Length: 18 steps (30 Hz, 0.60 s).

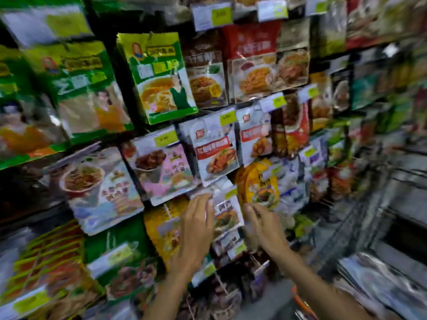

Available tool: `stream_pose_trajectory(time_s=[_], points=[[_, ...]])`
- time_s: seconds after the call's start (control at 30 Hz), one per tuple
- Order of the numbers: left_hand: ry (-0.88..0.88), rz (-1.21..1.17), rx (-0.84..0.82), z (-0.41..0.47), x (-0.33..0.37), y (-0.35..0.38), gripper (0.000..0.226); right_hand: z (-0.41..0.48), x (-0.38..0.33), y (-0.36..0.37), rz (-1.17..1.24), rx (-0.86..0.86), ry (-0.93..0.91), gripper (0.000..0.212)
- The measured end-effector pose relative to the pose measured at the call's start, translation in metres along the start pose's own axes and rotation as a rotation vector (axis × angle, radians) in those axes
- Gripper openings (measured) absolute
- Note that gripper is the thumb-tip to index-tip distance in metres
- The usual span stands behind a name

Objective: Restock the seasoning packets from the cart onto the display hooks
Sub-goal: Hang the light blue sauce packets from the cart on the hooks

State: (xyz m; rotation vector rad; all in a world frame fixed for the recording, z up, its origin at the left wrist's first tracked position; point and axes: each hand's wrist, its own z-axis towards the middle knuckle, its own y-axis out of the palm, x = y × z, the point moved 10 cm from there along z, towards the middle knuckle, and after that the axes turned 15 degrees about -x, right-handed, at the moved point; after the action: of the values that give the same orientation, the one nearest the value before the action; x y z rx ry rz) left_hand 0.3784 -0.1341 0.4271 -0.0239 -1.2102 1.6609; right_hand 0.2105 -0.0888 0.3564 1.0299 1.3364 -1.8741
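Wire cart (360, 213) is sitting close in at right, too blurred to read its contents. Hands are working apart, one each side of a white seasoning packet (227, 214). Left hand (198, 227) is showing straight fingers, fingertips (204, 199) touching the packet's upper-left edge. Right hand (265, 229) is sitting just beside the packet's right edge with its fingers slightly bent. Motion blur there, so can't tell if it's gripping or only touching. The packet is hanging low on the display wall, under a red-and-white packet (215, 151) and just left of a yellow packet (258, 181). Farther up, a green-and-yellow packet (159, 77) is hanging above a yellow-green price tag (165, 138).
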Motion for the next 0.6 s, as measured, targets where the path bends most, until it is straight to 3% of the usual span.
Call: stream_pose_trajectory(time_s=[0.17,0.4,0.6], points=[[-0.148,-0.269,-0.344,-0.01,0.005,0.179,0.03,-0.078,0.129,-0.079,-0.055,0.178,0.32,0.02],[-0.162,-0.312,-0.8,-0.035,0.057,0.392,0.021,-0.184,0.285,-0.151,-0.075,0.333,0.696,0.021],[-0.12,-0.358,-1.097,-0.079,0.066,0.527,0.022,-0.264,0.401,-0.166,-0.024,0.454,0.947,0.019]])
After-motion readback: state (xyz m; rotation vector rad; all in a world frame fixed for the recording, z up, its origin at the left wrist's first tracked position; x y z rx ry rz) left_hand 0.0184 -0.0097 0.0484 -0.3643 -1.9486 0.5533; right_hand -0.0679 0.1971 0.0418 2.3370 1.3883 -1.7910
